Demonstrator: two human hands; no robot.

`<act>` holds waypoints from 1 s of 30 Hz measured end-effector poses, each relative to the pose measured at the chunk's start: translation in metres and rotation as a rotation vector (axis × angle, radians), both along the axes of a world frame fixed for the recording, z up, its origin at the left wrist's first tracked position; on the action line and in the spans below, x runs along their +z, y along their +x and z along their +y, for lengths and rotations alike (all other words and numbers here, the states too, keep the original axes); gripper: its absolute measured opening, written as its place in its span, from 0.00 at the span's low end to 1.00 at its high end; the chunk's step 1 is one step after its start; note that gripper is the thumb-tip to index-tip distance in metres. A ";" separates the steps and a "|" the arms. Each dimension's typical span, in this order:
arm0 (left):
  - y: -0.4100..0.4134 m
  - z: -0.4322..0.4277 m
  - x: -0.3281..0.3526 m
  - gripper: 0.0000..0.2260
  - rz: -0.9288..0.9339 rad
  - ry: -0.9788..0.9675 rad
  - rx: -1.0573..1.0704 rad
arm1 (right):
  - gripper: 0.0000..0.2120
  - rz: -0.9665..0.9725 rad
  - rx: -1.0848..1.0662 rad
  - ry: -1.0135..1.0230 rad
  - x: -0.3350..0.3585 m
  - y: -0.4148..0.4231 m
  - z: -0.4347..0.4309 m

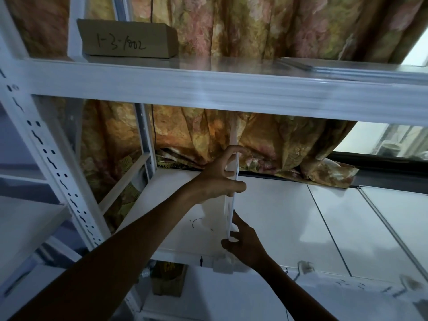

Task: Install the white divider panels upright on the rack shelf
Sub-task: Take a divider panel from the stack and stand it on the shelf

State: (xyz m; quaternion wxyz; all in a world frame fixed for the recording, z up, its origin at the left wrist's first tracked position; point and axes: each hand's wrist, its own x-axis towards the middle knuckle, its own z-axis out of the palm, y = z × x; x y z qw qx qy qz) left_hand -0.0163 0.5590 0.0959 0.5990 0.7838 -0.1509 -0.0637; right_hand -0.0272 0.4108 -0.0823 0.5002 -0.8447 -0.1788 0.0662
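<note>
A thin white divider panel (233,140) stands upright and edge-on over the white rack shelf (289,218), reaching up to the beam above. My left hand (217,179) grips the panel's front edge about halfway up. My right hand (243,242) pinches the panel's lower front corner near the shelf's front lip. A small white clip (223,265) sits on the lip just below that corner. Whether the panel's bottom rests on the shelf is hidden by my hands.
A white beam (231,89) of the upper shelf crosses overhead, with a cardboard box (127,39) on that shelf at the left. A perforated white upright (53,163) stands at the left. A floral curtain (266,144) hangs behind, and a window (393,142) shows at the right.
</note>
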 end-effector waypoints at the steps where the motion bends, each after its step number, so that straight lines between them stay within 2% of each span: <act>1: 0.000 0.000 0.000 0.32 0.000 0.001 -0.001 | 0.45 0.000 0.000 0.002 0.000 0.000 0.000; 14: 0.006 -0.005 0.000 0.34 -0.018 0.056 -0.010 | 0.45 0.003 -0.017 0.014 0.002 -0.001 0.000; 21: 0.006 -0.005 0.001 0.26 -0.182 0.254 0.020 | 0.46 0.035 -0.010 0.004 0.003 -0.002 0.003; 30: 0.003 -0.008 -0.004 0.23 -0.231 0.260 0.048 | 0.46 0.032 -0.002 -0.020 0.005 -0.003 0.007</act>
